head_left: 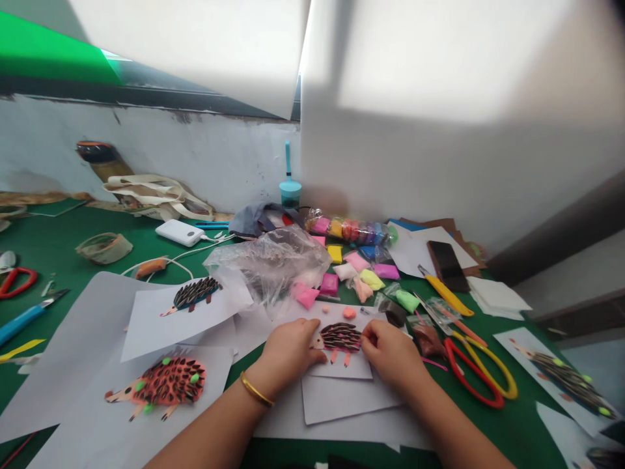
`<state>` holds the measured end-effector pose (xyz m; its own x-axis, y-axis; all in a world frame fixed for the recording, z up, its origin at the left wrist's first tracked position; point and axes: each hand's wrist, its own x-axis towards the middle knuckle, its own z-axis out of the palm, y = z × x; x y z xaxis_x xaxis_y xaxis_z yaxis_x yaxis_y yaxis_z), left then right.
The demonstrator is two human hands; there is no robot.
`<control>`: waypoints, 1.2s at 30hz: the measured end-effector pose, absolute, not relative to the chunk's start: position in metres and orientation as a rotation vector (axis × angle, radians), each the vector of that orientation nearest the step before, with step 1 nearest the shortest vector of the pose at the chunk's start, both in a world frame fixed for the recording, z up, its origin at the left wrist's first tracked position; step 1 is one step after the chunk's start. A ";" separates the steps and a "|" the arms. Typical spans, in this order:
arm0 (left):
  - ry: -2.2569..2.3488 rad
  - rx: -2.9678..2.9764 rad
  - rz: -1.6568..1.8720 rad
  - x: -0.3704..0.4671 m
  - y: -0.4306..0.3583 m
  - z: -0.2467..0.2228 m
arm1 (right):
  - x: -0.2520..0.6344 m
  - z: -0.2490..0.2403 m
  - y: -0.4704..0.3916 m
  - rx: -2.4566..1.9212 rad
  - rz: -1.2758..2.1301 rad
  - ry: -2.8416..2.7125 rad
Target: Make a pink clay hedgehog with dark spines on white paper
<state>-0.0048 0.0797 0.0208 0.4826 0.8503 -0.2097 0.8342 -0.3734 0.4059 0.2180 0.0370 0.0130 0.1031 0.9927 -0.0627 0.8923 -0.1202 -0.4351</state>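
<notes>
A small hedgehog picture (340, 337) lies before me, with a pink body, dark seed-like spines and pink legs on a white card (342, 370). My left hand (291, 352) rests on the card at the hedgehog's head, thumb and forefinger apart. At the tail end, my right hand (389, 352) has its fingers pinched together against the spines; whatever is between them is hidden. Just above the card sit a lump of orange-pink clay (349, 313) and a smaller bit beside it. More white sheets (342, 400) lie under the card.
Several clay packets (329, 284) and a crumpled plastic bag (273, 260) lie behind my hands. To the right are scissors (476, 374), a yellow cutter (446, 294) and a phone (446, 266). Other hedgehog pictures (166, 385) lie left and right. A power bank (180, 232) sits further back.
</notes>
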 end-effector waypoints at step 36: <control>0.408 0.154 0.594 0.006 0.072 0.038 | 0.202 0.022 0.020 -1.206 0.280 -1.971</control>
